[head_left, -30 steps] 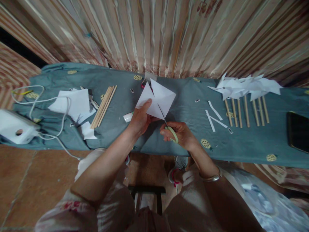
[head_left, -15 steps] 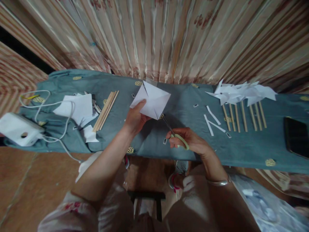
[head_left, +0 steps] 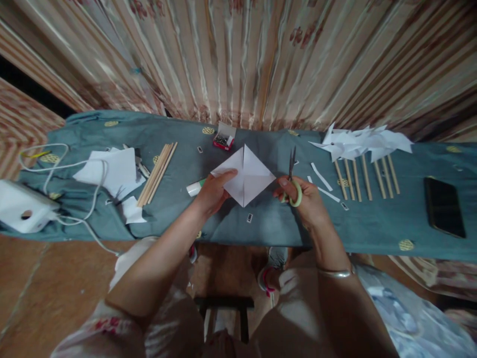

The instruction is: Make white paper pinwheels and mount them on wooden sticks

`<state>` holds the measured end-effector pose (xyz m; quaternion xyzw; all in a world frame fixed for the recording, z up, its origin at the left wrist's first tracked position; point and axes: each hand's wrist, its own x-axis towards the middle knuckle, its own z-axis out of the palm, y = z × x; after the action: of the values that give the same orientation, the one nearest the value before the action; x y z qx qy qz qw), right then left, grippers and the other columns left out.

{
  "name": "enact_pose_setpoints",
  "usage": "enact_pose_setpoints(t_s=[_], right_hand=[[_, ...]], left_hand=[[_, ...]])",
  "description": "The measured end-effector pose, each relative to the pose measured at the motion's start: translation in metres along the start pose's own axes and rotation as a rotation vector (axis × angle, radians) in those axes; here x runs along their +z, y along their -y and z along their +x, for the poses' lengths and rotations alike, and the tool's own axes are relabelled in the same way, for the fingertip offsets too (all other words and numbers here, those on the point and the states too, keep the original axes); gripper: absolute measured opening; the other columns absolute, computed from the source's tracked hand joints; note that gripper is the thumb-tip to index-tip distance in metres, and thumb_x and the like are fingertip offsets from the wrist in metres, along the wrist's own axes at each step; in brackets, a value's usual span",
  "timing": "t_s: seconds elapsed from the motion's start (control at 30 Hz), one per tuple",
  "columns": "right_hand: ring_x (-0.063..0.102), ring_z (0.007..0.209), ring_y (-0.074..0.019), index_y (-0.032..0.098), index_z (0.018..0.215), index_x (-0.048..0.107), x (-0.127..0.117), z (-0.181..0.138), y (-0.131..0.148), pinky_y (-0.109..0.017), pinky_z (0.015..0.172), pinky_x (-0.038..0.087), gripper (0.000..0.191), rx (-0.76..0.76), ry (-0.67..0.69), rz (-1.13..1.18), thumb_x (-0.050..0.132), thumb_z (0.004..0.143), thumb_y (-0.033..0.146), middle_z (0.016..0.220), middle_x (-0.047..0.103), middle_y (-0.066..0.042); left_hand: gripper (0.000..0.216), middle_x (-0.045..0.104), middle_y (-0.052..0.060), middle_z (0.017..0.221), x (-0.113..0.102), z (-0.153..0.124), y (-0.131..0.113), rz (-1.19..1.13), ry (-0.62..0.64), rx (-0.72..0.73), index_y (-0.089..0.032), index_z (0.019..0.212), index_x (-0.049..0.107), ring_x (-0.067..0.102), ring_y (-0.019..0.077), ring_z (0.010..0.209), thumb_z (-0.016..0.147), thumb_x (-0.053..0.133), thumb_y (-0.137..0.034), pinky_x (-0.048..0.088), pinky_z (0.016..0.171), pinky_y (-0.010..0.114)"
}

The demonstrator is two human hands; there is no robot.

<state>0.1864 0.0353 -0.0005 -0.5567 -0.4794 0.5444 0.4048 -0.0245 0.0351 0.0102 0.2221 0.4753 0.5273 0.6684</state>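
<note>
My left hand (head_left: 214,192) pinches the left corner of a white paper square (head_left: 248,174), thumb on top, held like a diamond above the cloth. Creases or cuts run in from its corners. In my right hand (head_left: 303,196) are scissors (head_left: 291,171) with pale green handles, blades together and pointing away from me, just right of the paper. Partly behind my left hand lies a white and green tube (head_left: 196,187). Beyond the paper sits a small red box (head_left: 224,137), its flap up, with small metal pieces inside.
Wooden sticks (head_left: 158,174), paper sheets (head_left: 117,171) and a white device with a cable (head_left: 26,206) lie left on the green-blue cloth (head_left: 223,231). Paper pinwheels on sticks (head_left: 367,144), paper strips (head_left: 321,176) and a phone (head_left: 444,206) lie right. A curtain (head_left: 238,64) hangs behind.
The paper has moved right and toward me and turned upright as a diamond, uncovering the red box. The scissors have drawn away from its edge, swung rightward and closed.
</note>
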Motion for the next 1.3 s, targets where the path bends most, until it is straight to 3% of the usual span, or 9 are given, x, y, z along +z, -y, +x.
enact_pose_setpoints(t_s=[0.1,0.3,0.6,0.9,1.1,1.3], right_hand=[[0.054,0.053,-0.0120,0.022,0.075,0.068,0.000,0.002,-0.001,-0.026,0.051,0.042,0.044,-0.032,-0.064,0.037,0.080,0.064,0.063,0.062,0.066,0.000],[0.045,0.054,-0.0090,0.024,0.080,0.069,0.002,0.002,0.000,-0.024,0.049,0.034,0.035,-0.023,-0.051,0.063,0.085,0.058,0.046,0.062,0.055,0.006],[0.041,0.057,-0.0098,0.024,0.083,0.067,0.003,0.004,-0.007,-0.025,0.051,0.031,0.036,-0.030,0.027,0.022,0.082,0.058,0.046,0.065,0.051,0.006],[0.039,0.056,-0.0095,0.024,0.081,0.063,0.017,0.005,-0.005,-0.025,0.049,0.030,0.038,-0.055,-0.193,0.107,0.082,0.054,0.042,0.064,0.052,0.006],[0.037,0.055,-0.0094,0.025,0.079,0.061,0.028,0.006,-0.007,-0.025,0.049,0.030,0.039,-0.081,-0.296,0.186,0.084,0.054,0.045,0.062,0.048,0.007],[0.044,0.058,-0.0095,0.025,0.079,0.060,0.042,0.008,-0.010,-0.025,0.052,0.036,0.042,-0.110,-0.256,0.258,0.085,0.053,0.047,0.066,0.054,0.006]], left_hand=[[0.014,0.072,0.002,0.075,0.001,-0.001,0.005,0.021,0.029,-0.031,-0.015,0.084,0.069,0.066,0.0149,0.064,0.071,0.071,-0.019,0.053,0.061,0.025],[0.011,0.073,0.003,0.072,0.002,-0.001,0.013,0.073,0.058,-0.059,-0.017,0.079,0.071,0.065,0.0160,0.065,0.069,0.072,-0.018,0.052,0.060,0.025],[0.015,0.074,0.005,0.078,0.000,-0.001,0.019,0.144,0.097,-0.068,-0.018,0.085,0.071,0.068,0.0183,0.067,0.073,0.075,-0.025,0.053,0.063,0.029],[0.042,0.076,0.011,0.109,0.006,-0.009,0.014,-0.044,0.220,-0.086,-0.020,0.112,0.068,0.071,0.0283,0.105,0.086,0.064,-0.054,0.059,0.085,0.041],[0.042,0.073,0.011,0.117,0.007,-0.016,0.027,-0.020,0.270,0.007,-0.020,0.101,0.073,0.067,0.0301,0.114,0.070,0.082,-0.047,0.054,0.097,0.043],[0.020,0.077,0.004,0.100,0.013,-0.015,0.040,0.136,0.216,0.100,-0.023,0.085,0.076,0.067,0.0256,0.110,0.071,0.080,-0.036,0.053,0.093,0.035]])
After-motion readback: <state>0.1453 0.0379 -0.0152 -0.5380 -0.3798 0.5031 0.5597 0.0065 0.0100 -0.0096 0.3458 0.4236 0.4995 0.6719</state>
